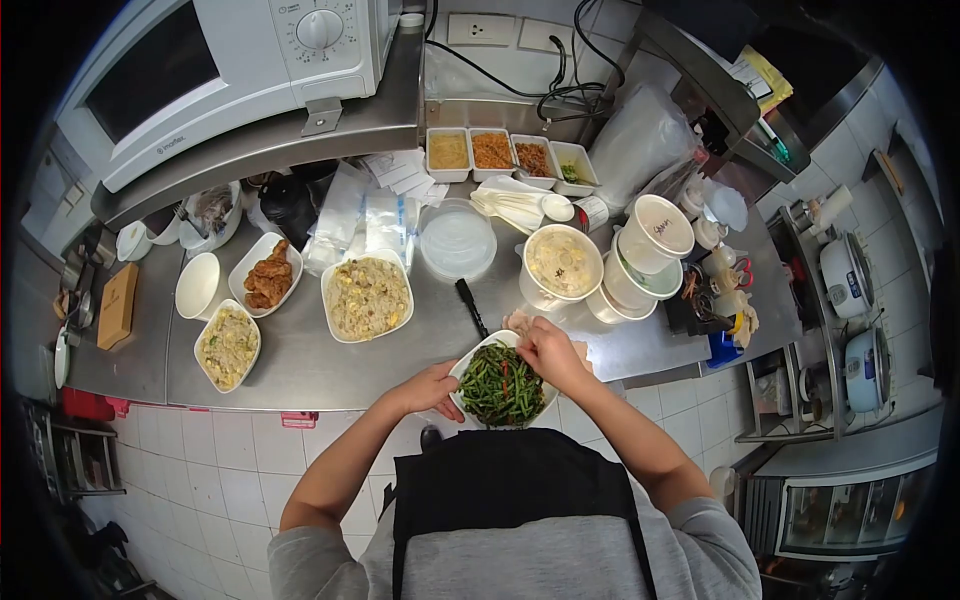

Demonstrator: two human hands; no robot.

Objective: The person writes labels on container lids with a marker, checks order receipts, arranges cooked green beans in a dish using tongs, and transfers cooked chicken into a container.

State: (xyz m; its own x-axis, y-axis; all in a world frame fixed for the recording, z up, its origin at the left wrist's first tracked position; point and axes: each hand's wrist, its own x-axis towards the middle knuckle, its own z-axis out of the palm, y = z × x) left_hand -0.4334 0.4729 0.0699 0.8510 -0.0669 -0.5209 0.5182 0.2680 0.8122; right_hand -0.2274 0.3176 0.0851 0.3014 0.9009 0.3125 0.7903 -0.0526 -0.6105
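At the counter's front edge stands a white bowl (548, 405) of chopped green beans (490, 385) with some red strips. My left hand (435, 388) holds the bowl at its left side, fingers against the wall below the rim. Over the bowl's right rim my right hand (548, 352) is closed, fingertips pinched together; what they hold, if anything, is hidden. A light brown paper or cloth (518, 321) shows beside that hand. Just behind the bowl lies a black marker (470, 305).
Bowls of fried rice (367, 298) and fried chicken (268, 280) stand left. A lidded soup tub (562, 264) and stacked tubs (655, 235) are on the right. Behind are clear lids (458, 240), topping trays (491, 150) and a microwave (240, 75).
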